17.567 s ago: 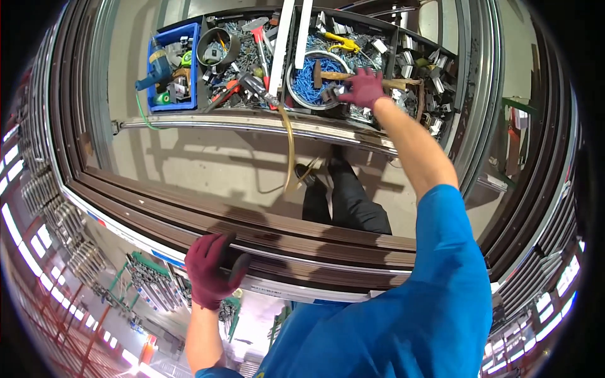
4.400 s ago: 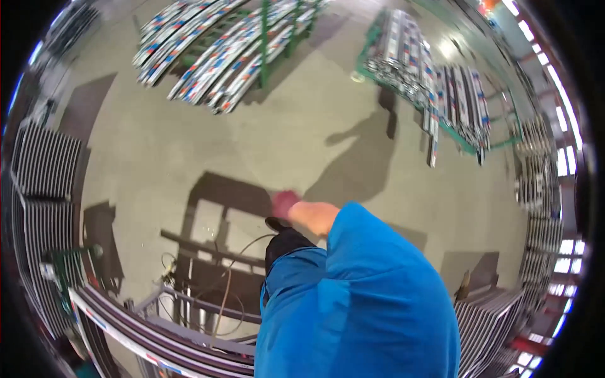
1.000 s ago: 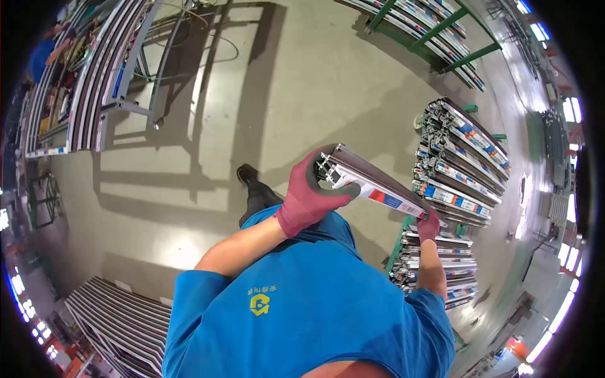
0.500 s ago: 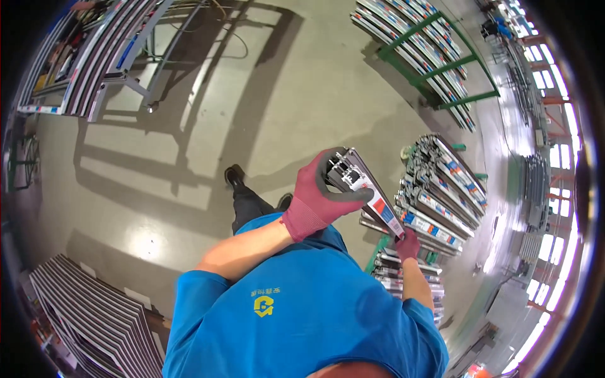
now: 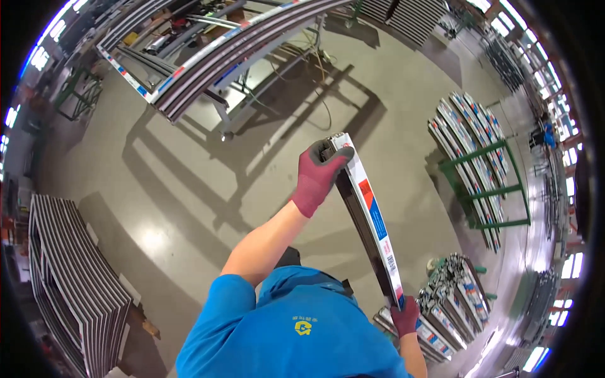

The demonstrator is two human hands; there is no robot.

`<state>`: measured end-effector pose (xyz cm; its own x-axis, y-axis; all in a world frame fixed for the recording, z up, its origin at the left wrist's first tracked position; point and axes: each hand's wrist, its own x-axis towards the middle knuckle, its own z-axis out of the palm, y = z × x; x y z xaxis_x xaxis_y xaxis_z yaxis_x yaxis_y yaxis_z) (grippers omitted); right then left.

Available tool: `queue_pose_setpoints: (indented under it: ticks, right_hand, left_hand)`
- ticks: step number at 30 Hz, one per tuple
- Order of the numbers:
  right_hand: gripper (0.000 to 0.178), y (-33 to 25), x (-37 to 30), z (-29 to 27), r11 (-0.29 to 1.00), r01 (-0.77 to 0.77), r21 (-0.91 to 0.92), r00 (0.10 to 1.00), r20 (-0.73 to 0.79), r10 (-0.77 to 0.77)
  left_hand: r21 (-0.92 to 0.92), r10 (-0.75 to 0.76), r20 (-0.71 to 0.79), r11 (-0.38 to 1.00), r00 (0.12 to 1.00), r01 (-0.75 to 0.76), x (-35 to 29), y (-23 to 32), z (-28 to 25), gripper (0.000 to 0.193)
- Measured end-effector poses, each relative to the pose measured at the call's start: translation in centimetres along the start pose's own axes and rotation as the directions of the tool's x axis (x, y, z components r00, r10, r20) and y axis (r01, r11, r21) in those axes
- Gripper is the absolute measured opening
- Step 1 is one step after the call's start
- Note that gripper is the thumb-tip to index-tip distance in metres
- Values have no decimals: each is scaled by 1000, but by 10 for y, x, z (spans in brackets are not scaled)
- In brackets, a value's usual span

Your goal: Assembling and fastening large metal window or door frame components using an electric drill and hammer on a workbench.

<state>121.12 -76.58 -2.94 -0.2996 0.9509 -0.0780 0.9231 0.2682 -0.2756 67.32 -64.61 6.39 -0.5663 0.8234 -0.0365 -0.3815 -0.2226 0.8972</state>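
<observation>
Pale floor (image 5: 397, 94) spreads beneath both hands (image 5: 313, 179) (image 5: 405, 317) gripping a profile (image 5: 355, 165) with red-and-blue label (image 5: 376, 217)

Our left arm (image 5: 268, 243) reaches forward and up, elbow slightly bent, the gloved left hand (image 5: 315, 179) curled in a grip well ahead of our torso (image 5: 283, 353), thumb (image 5: 344, 155) pointing right. Our right arm (image 5: 413, 358) is lower, off our right side; its gloved right hand (image 5: 405, 317) also grips, well apart from the left.
</observation>
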Motion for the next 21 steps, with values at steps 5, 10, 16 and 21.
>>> queue_pose_setpoints:
  ticks: [5, 10, 16, 21]
  right_hand:
    - [54, -93, 90, -15, 998, 43, 38, 980, 192, -49]
    - [51, -206, 184, -44, 972, 179, 152, 915, 336, -221]
    - [59, -304, 350, -57, 955, 175, 239, 835, 477, -273]
    - [62, -419, 563, -44, 766, 383, 516, 712, 364, -601]
  left_hand:
    - [8, 20, -74, 1000, 997, -20, 116, 16, -71, 39]
    - [75, -4, -206, 997, 978, 20, 231, 37, -137, 39]
    - [-54, -196, 225, 976, 955, 213, 230, -105, -150, 52]
    - [362, -351, 763, 928, 543, 90, 129, -267, -84, 47]
